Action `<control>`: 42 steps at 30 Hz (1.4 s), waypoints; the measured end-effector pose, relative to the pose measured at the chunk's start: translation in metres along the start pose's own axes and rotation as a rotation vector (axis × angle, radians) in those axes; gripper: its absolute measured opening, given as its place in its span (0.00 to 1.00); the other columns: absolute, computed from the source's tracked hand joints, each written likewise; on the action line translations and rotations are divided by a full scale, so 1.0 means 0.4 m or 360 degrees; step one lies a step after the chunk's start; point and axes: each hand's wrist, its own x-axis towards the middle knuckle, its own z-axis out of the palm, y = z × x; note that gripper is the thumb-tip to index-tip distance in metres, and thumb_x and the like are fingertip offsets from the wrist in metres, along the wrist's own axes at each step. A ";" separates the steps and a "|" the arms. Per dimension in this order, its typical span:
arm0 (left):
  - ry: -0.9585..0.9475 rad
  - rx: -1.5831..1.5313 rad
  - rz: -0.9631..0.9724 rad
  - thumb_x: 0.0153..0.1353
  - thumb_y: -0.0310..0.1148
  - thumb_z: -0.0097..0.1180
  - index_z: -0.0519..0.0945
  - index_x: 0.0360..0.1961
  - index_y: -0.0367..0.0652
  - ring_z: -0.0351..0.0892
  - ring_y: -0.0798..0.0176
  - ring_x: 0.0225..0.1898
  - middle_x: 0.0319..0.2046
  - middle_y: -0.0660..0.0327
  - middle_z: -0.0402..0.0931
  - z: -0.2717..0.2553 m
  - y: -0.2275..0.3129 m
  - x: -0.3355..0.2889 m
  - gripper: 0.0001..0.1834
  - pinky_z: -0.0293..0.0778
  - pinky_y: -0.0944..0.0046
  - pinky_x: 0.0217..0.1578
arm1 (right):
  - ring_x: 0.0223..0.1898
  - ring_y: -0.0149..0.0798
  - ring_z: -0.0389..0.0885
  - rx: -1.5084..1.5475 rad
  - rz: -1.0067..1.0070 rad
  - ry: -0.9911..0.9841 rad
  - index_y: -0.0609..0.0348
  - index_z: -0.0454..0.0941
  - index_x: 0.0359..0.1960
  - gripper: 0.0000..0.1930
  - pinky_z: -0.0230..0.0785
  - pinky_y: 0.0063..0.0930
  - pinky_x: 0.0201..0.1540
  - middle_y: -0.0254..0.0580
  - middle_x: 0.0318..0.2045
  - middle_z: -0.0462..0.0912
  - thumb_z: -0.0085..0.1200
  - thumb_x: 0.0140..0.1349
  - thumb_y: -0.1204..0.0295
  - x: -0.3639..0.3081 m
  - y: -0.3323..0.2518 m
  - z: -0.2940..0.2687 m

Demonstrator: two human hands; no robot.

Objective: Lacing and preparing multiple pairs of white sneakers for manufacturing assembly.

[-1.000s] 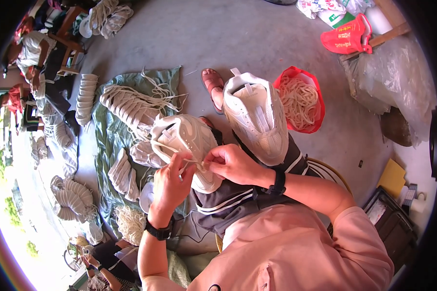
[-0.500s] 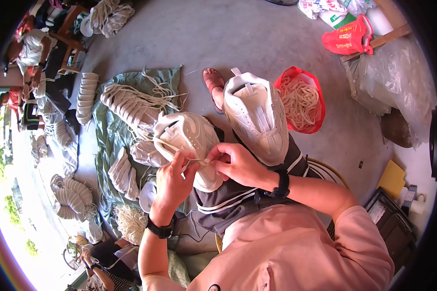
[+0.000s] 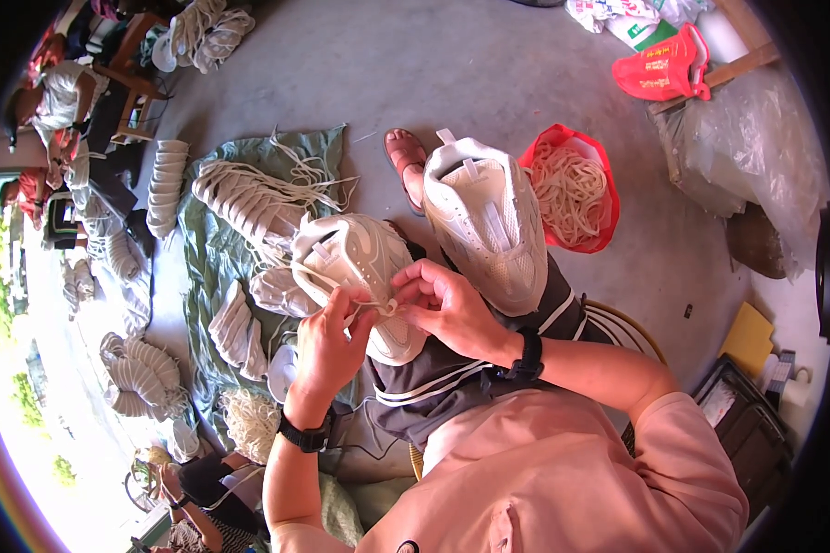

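Observation:
A white sneaker (image 3: 364, 253) rests on my left thigh, toe toward me. Over its toe end, my left hand (image 3: 330, 341) pinches a cream shoelace (image 3: 389, 309) between thumb and fingertips. My right hand (image 3: 447, 309) grips the same lace close by, its thumb and fingers near a small loop or knot. A length of lace runs back along the left side of this sneaker. The second white sneaker (image 3: 496, 221) lies on my right thigh, untouched; its lace holes look bare. My fingers partly hide the lace and the sneaker's front.
Beyond my right knee stands a red bag (image 3: 592, 245) full of loose laces. A green tarp (image 3: 240, 150) on the left bears stacked shoe uppers (image 3: 249, 203) and a lace heap (image 3: 249, 424). Other people sit at the left edge. Plastic sacks (image 3: 747, 138) lie at right.
My right fingers have lifted and spread slightly, and a small loop of lace now shows between my hands. The sneakers stay in place.

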 end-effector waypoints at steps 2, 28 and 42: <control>0.0000 0.0004 0.0004 0.62 0.26 0.64 0.78 0.44 0.41 0.89 0.61 0.31 0.29 0.57 0.86 0.004 0.002 0.005 0.11 0.78 0.65 0.32 | 0.36 0.22 0.77 0.0105 0.0073 -0.0022 0.60 0.72 0.53 0.16 0.71 0.18 0.36 0.33 0.40 0.82 0.60 0.66 0.79 0.003 -0.006 -0.009; -0.0129 -0.0154 -0.0009 0.67 0.24 0.56 0.77 0.42 0.38 0.82 0.65 0.26 0.27 0.57 0.83 0.030 0.054 0.083 0.04 0.74 0.66 0.30 | 0.76 0.73 0.42 -0.1290 -0.0932 0.0180 0.72 0.43 0.75 0.47 0.39 0.58 0.76 0.72 0.76 0.42 0.61 0.62 0.68 0.067 0.041 -0.057; -0.0083 0.0053 0.0009 0.67 0.27 0.57 0.78 0.40 0.42 0.86 0.47 0.30 0.27 0.53 0.83 -0.012 0.027 0.059 0.03 0.78 0.57 0.30 | 0.76 0.72 0.42 -0.1358 -0.0873 0.0193 0.75 0.38 0.75 0.49 0.39 0.56 0.77 0.74 0.75 0.42 0.60 0.65 0.63 0.092 0.077 -0.014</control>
